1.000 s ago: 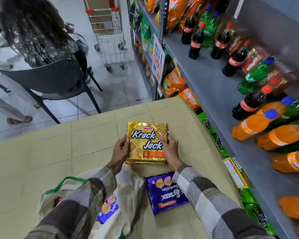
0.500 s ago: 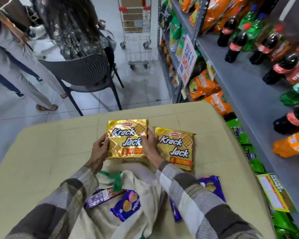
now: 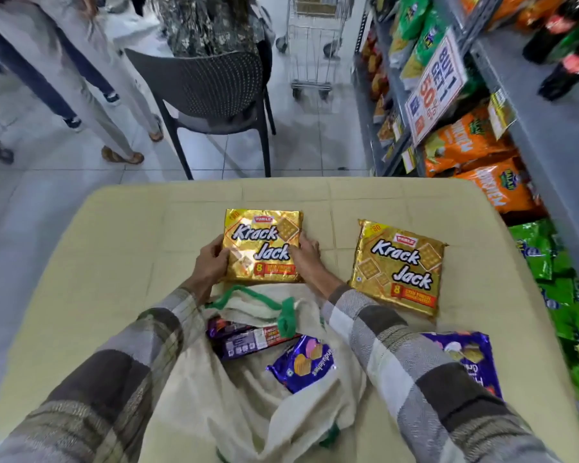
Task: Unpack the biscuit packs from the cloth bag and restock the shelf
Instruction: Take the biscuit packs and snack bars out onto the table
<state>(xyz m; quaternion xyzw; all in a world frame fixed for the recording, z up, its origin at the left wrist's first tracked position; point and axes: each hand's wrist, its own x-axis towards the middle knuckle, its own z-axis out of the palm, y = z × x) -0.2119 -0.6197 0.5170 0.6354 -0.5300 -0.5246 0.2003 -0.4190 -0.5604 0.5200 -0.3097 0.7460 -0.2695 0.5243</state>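
Gold foil biscuit pack [image 3: 263, 246] — gripped at its side edges by left hand [image 3: 211, 264] and right hand [image 3: 306, 259] — should be set flat beside its twin [image 3: 398, 267].

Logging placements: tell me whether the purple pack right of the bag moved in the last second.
Cannot tell: the camera swung. The purple pack lies right of the cloth bag.

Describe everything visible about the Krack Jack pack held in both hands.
The held Krack Jack pack is a squarish pack in shiny gold foil wrap, printed with a red Parle logo, white "Krack Jack" lettering, cracker pictures and a red band with an 8. It looks sealed and lies flat, face up, on the beige table. The left hand grips its left edge, the right hand its right edge. Its near edge borders the cloth bag.
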